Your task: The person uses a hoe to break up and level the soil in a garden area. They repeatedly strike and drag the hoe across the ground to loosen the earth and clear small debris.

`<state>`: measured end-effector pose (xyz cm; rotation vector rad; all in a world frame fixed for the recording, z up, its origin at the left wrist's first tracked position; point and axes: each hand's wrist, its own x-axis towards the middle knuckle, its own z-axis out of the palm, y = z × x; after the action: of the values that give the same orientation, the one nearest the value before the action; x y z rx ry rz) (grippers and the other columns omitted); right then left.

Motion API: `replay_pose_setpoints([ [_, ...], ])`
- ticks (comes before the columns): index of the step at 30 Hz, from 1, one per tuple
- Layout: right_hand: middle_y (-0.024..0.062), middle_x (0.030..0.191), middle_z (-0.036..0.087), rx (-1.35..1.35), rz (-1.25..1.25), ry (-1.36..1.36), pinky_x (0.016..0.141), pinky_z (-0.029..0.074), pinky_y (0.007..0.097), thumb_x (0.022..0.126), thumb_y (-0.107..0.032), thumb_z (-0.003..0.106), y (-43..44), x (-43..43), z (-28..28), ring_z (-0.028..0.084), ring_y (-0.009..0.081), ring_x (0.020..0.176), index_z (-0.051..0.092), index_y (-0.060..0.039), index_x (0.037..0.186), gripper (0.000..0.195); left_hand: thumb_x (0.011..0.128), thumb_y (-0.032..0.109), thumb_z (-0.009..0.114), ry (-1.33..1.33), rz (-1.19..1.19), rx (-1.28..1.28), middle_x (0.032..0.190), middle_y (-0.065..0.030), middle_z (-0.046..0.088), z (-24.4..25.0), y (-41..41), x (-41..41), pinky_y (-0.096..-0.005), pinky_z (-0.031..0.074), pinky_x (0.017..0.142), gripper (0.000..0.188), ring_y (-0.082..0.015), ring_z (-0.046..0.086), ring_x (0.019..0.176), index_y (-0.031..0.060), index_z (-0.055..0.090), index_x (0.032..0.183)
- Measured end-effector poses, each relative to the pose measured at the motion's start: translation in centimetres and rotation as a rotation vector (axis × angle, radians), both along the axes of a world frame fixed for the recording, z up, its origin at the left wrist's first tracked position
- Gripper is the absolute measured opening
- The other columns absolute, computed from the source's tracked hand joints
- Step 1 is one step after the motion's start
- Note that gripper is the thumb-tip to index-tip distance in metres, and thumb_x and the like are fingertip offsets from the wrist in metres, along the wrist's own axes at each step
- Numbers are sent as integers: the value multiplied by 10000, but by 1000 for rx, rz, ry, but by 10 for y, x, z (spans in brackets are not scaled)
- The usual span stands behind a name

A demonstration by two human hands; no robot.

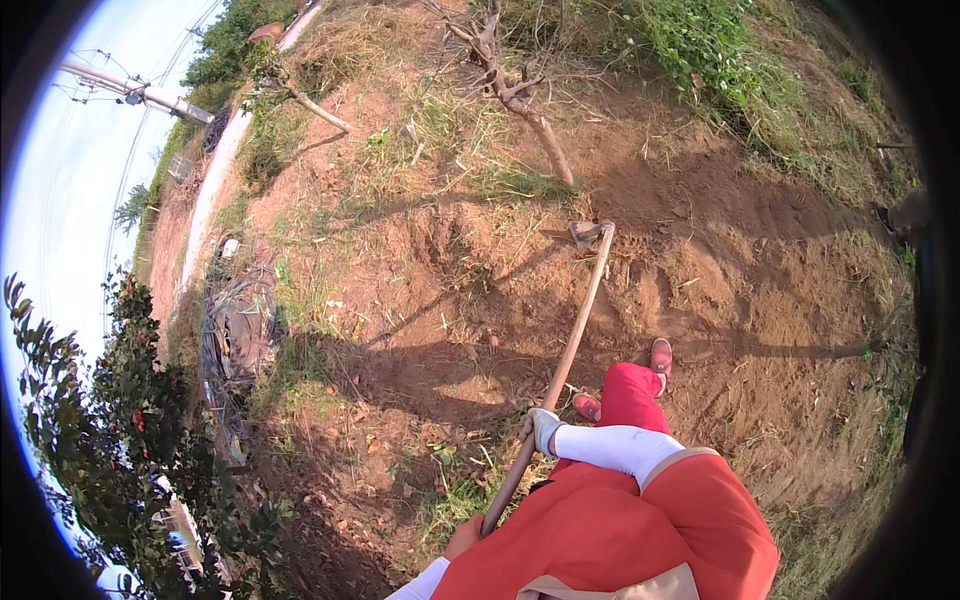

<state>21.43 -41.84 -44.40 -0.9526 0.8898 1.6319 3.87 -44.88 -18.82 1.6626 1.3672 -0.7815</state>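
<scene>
A long-handled hoe slants across the view, and both my hands grip its wooden handle (574, 341). My right hand (545, 430), in a pale work glove, wraps the handle around its lower middle. Close to the handle's butt end is my left hand (465, 535), partly hidden by my orange top. At the far end, the metal hoe blade (584, 233) rests on or just above loose reddish soil (517, 247); which of these I cannot tell. My feet in red shoes (661, 357) stand on dug earth to the right of the handle.
Just beyond the blade rises a bare-branched tree trunk (551, 146). A thinner trunk (319, 111) leans farther left. Green weeds (701, 52) grow upper right. At the right edge stands another person's leg (909, 211). A leafy tree (142, 420) and tangled debris (240, 322) lie left.
</scene>
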Motion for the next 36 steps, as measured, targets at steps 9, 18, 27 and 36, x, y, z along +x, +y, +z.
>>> replay_pose_setpoints([
  [9, -59, 515, 424, 4, -108, -301, 375, 381, 290, 858, -184, 454, 19, 141, -24, 400, 99, 391, 501, -105, 761, 134, 771, 140, 588, -422, -103, 247, 717, -241, 571, -118, 7, 72, -452, 447, 601, 202, -424, 579, 697, 13, 474, 880],
  [18, 89, 522, 443, 61, 32, -279, 403, 412, 414, 798, -111, 467, -2, 68, -78, 445, 272, 406, 455, -63, 677, 131, 761, 133, 577, -307, -86, 88, 724, -231, 565, -73, 1, 42, -461, 435, 613, 207, -425, 571, 699, 15, 476, 899],
  [27, 46, 504, 425, -90, -76, -189, 381, 421, 373, 787, -120, 478, -21, 66, -41, 421, 220, 383, 498, -49, 734, 90, 796, 188, 586, -244, -187, 84, 755, -239, 593, -66, 1, 23, -481, 449, 645, 264, -419, 588, 742, 35, 481, 983],
  [36, 7, 490, 428, -46, -91, -487, 374, 388, 335, 792, -107, 466, 6, 197, -39, 431, 157, 392, 469, -101, 650, 142, 768, 158, 584, -421, -171, 166, 767, -236, 578, -134, 12, 120, -462, 440, 628, 215, -424, 562, 715, 2, 491, 885],
])
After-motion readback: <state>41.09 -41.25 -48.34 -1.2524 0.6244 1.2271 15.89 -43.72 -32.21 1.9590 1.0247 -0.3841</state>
